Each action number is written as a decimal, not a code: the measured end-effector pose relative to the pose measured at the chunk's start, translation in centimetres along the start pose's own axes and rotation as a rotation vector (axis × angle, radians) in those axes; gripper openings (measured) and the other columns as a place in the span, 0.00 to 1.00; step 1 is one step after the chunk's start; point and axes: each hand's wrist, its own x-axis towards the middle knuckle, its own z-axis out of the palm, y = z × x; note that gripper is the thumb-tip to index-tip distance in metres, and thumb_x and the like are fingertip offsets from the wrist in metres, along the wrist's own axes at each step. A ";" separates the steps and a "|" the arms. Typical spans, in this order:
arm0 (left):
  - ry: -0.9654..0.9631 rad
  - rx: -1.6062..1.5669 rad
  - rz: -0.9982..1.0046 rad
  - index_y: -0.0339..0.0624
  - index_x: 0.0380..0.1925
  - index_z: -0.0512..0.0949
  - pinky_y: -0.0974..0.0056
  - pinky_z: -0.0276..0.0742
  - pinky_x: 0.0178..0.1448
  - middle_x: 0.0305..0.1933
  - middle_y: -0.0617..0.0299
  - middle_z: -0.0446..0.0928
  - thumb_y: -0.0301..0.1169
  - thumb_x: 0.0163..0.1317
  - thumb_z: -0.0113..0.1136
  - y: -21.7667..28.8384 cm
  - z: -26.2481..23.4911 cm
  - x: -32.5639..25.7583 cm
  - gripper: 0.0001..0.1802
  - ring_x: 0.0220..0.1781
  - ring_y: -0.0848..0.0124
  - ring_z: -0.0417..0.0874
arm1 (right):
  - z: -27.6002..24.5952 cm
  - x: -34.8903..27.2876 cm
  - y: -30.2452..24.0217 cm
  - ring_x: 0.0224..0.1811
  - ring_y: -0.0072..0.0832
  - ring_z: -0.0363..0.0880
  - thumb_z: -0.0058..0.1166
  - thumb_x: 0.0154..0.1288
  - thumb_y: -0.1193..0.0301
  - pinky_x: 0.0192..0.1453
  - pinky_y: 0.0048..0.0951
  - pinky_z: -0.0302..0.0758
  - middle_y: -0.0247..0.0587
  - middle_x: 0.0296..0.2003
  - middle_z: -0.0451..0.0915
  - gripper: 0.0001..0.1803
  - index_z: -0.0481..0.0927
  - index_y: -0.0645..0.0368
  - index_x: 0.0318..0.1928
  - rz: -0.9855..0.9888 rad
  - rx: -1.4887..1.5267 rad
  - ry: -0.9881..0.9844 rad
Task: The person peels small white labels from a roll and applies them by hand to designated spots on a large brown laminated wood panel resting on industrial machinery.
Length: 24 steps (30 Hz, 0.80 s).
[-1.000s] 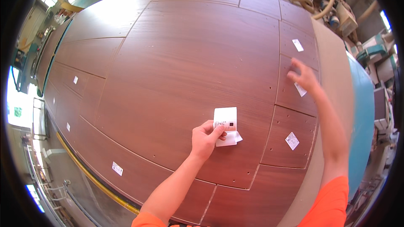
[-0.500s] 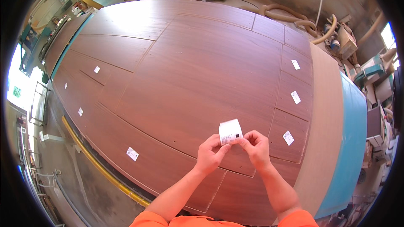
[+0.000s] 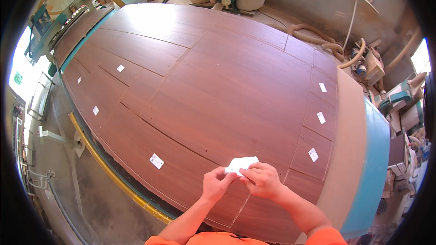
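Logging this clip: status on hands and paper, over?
Left hand and right hand holding white paper. Paper over brown board. Right fingers cover part of paper.

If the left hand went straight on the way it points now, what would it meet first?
The left hand would first meet the white paper it pinches. Beyond that, the brown panel seems to lie below the line, though depth is unclear.

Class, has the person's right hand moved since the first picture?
Yes. Judged against the middle label in the right-hand column, the right hand has moved left and downward in the picture, now touching the white paper.
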 end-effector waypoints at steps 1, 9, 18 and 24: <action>0.016 0.018 0.077 0.30 0.33 0.82 0.72 0.78 0.41 0.39 0.61 0.80 0.23 0.62 0.63 -0.2 -0.1 -0.2 0.05 0.36 0.76 0.81 | 0.3 0.0 -0.2 0.30 0.30 0.81 0.65 0.51 0.70 0.35 0.31 0.78 0.33 0.24 0.81 0.11 0.85 0.54 0.38 0.011 -0.008 -0.016; 0.032 0.014 0.117 0.35 0.34 0.83 0.74 0.78 0.42 0.46 0.61 0.74 0.22 0.60 0.65 -2.1 -3.9 -1.2 0.04 0.41 0.77 0.80 | 1.6 1.4 -2.6 0.29 0.28 0.83 0.62 0.61 0.66 0.36 0.28 0.77 0.39 0.28 0.85 0.08 0.87 0.56 0.36 0.593 0.478 -0.316; 0.046 0.085 0.185 0.34 0.34 0.83 0.76 0.75 0.39 0.51 0.61 0.71 0.20 0.59 0.64 -1.2 -5.5 -1.9 0.03 0.41 0.81 0.78 | 5.1 1.6 1.1 0.39 0.21 0.81 0.61 0.62 0.73 0.45 0.27 0.77 0.45 0.42 0.85 0.06 0.83 0.64 0.33 0.799 0.923 -0.323; 0.165 0.267 0.187 0.34 0.29 0.81 0.76 0.73 0.35 0.43 0.62 0.76 0.21 0.55 0.66 -6.6 -9.8 -2.9 0.03 0.36 0.80 0.78 | 12.4 8.5 6.3 0.47 0.23 0.79 0.57 0.62 0.81 0.53 0.26 0.77 0.43 0.49 0.79 0.02 0.78 0.65 0.33 0.597 1.100 0.256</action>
